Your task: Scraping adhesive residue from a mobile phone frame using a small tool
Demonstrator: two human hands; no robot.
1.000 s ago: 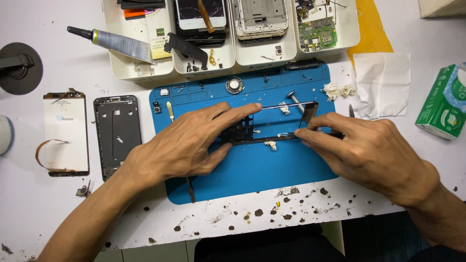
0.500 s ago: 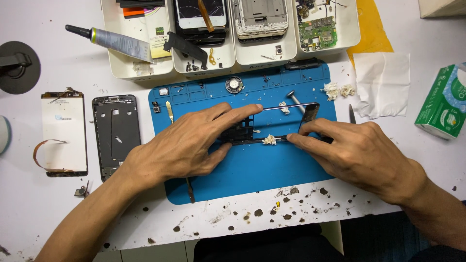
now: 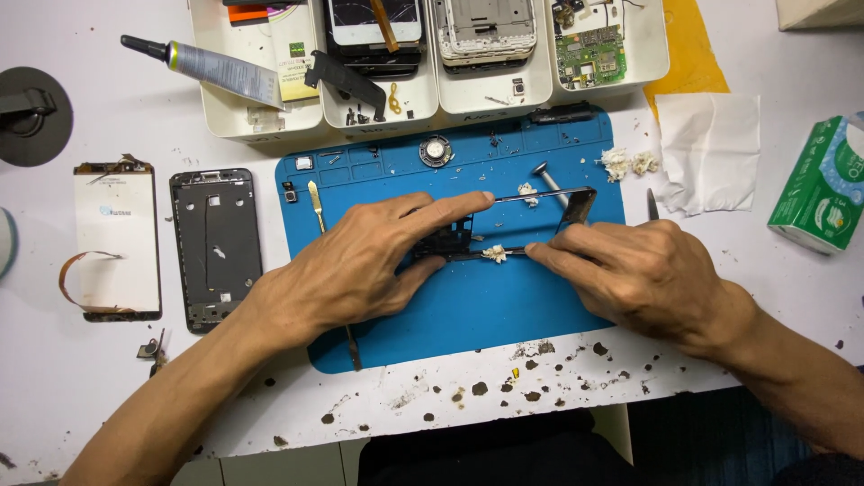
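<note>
A thin black phone frame (image 3: 576, 202) stands on edge over the blue work mat (image 3: 477, 306). My left hand (image 3: 360, 261) grips the frame's left end, forefinger stretched along its top rail. My right hand (image 3: 643, 270) pinches the lower rail with its fingertips beside a small white wad of tissue (image 3: 494, 253). Another bit of white wad (image 3: 528, 193) clings near the top rail.
White parts trays (image 3: 432, 90) with phone parts sit behind the mat. A glue tube (image 3: 216, 67) lies on the left tray. A phone screen (image 3: 115, 238) and a dark midframe (image 3: 216, 243) lie to the left. A tissue sheet (image 3: 711, 148) and green tissue pack (image 3: 823, 184) lie to the right.
My right hand has slid left along the frame's lower rail, and the white wad now sits at its fingertips. The left hand holds still.
</note>
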